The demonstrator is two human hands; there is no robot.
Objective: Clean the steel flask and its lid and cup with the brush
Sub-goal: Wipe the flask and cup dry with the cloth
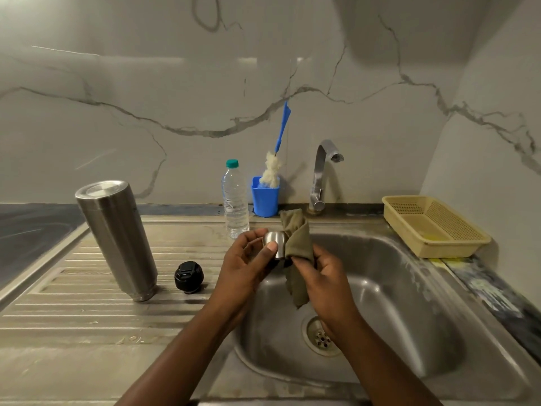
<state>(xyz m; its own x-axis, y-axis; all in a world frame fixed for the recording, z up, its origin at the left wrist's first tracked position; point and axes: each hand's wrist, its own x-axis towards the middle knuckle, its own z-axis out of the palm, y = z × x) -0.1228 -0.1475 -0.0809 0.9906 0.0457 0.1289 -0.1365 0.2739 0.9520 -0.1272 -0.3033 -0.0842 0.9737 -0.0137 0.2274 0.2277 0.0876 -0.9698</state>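
Wiping: the left hand (246,265) curls round the small steel cup (275,244), thumb across its side and fingers behind. The cup lies sideways, mouth toward the right.
Right hand (325,276): fingers are pinched on an olive cloth (297,235), bunched against the cup's mouth. The loose end hangs below.
Position: both hands are over the left part of the sink (409,288), probably so drips fall into the basin.
Flask (117,238): appears to stand upside down on the ribbed draining board (73,303), well left of the hands and likely left to drain.
Lid (188,276): black, on the board just beside the flask's foot, between flask and left hand.
Brush (270,171): bristles down in a blue holder (265,199) behind the sink, handle leaning on the wall. Neither hand touches it.
Tap (320,174): no water seen running.
Others: a water bottle (235,200) stands left of the holder and a yellow basket (433,227) right of the sink.
Stage (judgement): the cup looks to be at wipe-down, with the brush parked. Whether the flask and lid are finished cannot be told.
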